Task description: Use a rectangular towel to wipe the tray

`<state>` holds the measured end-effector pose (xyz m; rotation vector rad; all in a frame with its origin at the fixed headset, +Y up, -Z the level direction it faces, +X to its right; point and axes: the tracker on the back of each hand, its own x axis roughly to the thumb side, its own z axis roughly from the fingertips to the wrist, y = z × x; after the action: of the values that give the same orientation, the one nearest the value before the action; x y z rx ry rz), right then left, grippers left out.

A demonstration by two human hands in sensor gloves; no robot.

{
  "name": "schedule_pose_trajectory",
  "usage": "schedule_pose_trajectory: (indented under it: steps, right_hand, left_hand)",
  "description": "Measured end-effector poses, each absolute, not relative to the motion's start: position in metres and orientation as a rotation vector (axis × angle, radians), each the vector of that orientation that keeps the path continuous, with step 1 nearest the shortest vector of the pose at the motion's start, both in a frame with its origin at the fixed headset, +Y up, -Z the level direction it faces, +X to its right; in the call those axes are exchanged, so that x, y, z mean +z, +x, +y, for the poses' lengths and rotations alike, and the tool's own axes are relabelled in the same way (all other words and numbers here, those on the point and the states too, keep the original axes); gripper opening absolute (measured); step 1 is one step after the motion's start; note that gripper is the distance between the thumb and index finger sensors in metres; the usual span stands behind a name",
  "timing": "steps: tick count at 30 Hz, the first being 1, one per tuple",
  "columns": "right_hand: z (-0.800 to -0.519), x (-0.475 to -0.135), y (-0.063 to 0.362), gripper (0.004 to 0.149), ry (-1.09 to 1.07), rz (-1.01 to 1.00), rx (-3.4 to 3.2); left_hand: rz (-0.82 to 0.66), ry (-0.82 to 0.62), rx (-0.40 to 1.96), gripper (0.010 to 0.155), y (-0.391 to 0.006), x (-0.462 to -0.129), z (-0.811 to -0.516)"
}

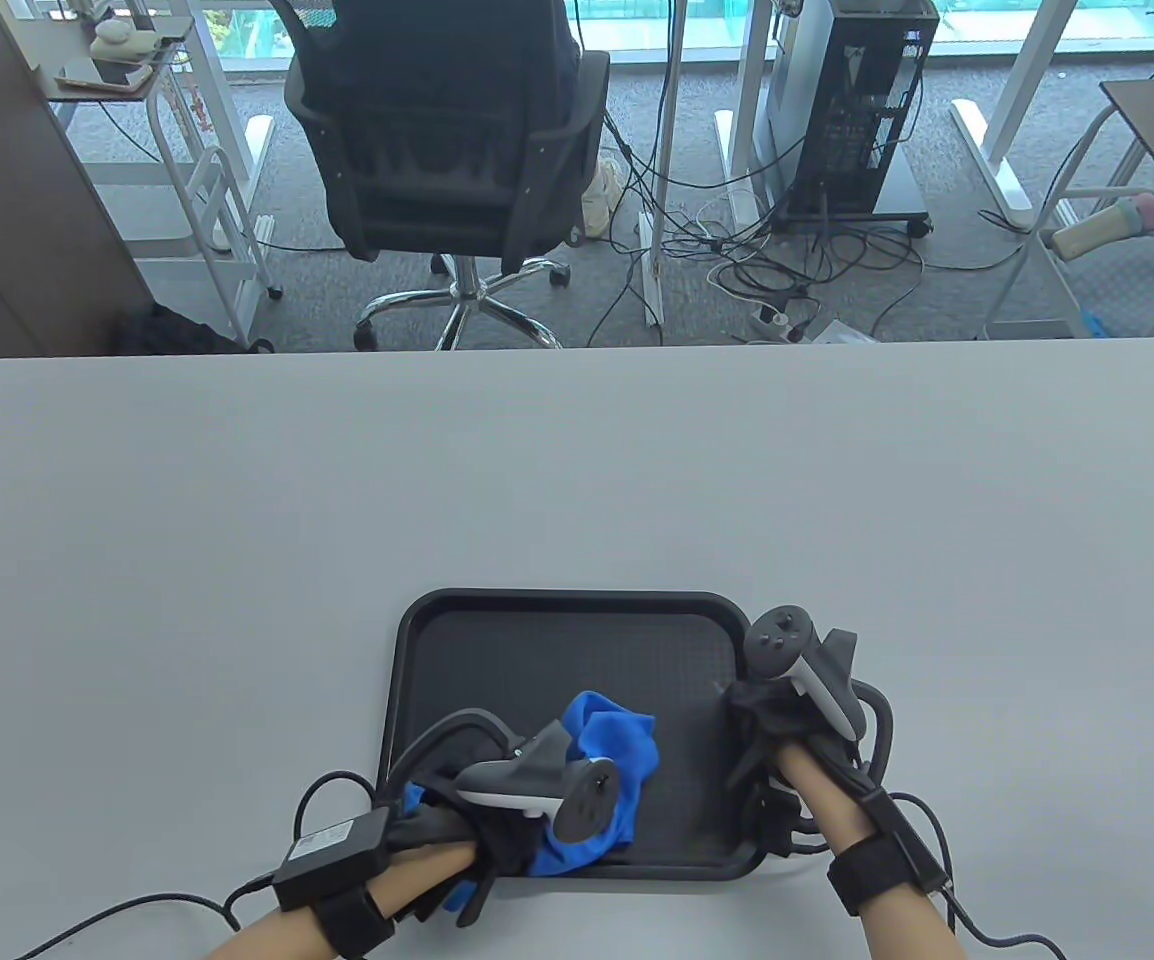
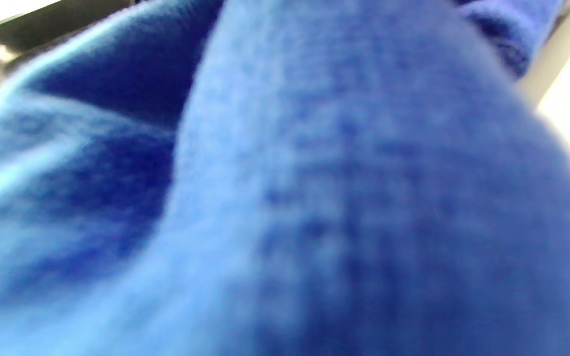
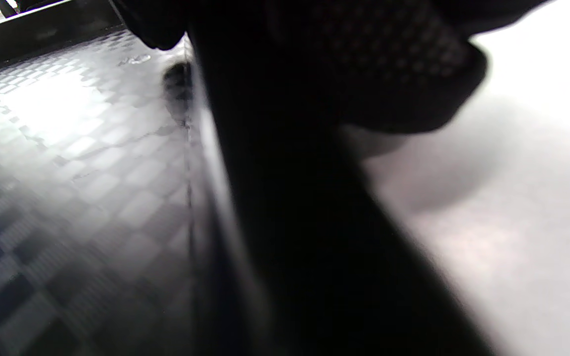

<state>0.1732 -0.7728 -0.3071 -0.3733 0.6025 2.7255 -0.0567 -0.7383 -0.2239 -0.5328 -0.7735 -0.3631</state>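
Table view: black tray (image 1: 497, 620) at near edge of table (image 1: 237, 520). Left hand (image 1: 497, 810) bunches blue towel (image 1: 617, 750) on tray's near-left floor. Right hand (image 1: 777, 720) grips tray's right rim. Towel looks soft, light, crumpled; best gripped by gathered bulk.

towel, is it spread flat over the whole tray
No, the blue towel is bunched under the left hand at the tray's near side.

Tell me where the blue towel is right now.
In the table view, the blue towel lies bunched in the black tray's near-left part, under the left hand.
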Motion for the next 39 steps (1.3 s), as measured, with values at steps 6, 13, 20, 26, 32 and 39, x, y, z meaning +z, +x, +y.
schedule_pose_trajectory:
  steps: [6, 13, 20, 26, 32, 39]
  right_hand:
    - [-0.773, -0.307, 0.173, 0.046, -0.371, 0.603, 2.722]
    - [-0.773, -0.307, 0.174, 0.046, -0.366, 0.603, 2.721]
    - [-0.773, -0.306, 0.174, 0.046, -0.366, 0.603, 2.716]
    - [-0.773, -0.307, 0.174, 0.046, -0.367, 0.604, 2.714]
    - [-0.773, -0.307, 0.173, 0.046, -0.378, 0.611, 2.715]
    - [-0.773, -0.307, 0.173, 0.046, -0.384, 0.606, 2.73]
  left_hand:
    - [-0.838, -0.443, -0.459, 0.057, -0.015, -0.221, -0.741]
    - [-0.799, -0.423, -0.459, 0.057, 0.014, -0.244, -0.741]
    - [-0.682, -0.426, -0.408, 0.056, 0.027, -0.282, -0.742]
    - [-0.594, -0.433, -0.334, 0.057, 0.018, -0.305, -0.744]
    - [-0.451, -0.431, -0.313, 0.057, -0.005, -0.327, -0.745]
    - [-0.31, -0.497, -0.372, 0.055, -0.055, -0.342, -0.741]
